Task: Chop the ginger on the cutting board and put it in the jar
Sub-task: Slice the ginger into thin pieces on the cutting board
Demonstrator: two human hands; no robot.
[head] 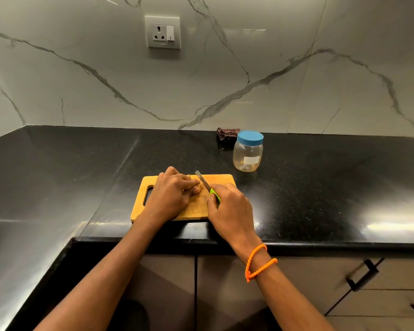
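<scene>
No words or numbers can be read anywhere. The jar (248, 152) has a small white label (251, 160) on its side, but the label looks blank. The wall socket (162, 32) has no writing to read.

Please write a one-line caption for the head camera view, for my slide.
Left hand steadies ginger on the cutting board while right hand holds a green-handled knife; lidded jar behind.

arms: bare, sleeveless | right wrist: orange beaded bracelet (258, 262) (looped twice)
</scene>
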